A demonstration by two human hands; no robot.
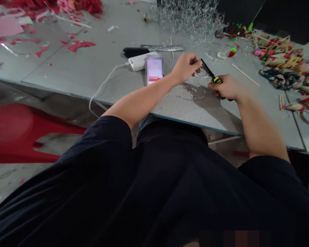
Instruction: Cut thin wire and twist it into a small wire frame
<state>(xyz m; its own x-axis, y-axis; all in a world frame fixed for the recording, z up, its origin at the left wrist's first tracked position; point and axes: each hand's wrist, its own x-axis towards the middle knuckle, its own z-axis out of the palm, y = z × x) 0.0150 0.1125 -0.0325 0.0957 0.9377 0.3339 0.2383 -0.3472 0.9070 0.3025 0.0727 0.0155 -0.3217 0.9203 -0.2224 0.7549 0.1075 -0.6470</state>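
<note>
My right hand [226, 87] is closed round the yellow-and-black handles of a pair of pliers [210, 73], whose dark jaws point up and left. My left hand [185, 66] is pinched shut right at the jaw tips, gripping a thin clear wire loop [201, 74] that hangs between hand and tool. Both hands hover just above the grey table [98, 68]. More clear loops [198, 92] lie on the table directly beneath them.
A phone [154, 70], white power bank [139, 62] with a cable and a black tool [134, 51] lie left of my hands. A tangle of clear wire [187, 15] sits behind. Colourful craft pieces [280, 58] crowd the right; red paper scraps [77, 44] lie far left. A red plastic chair [20, 133] stands below.
</note>
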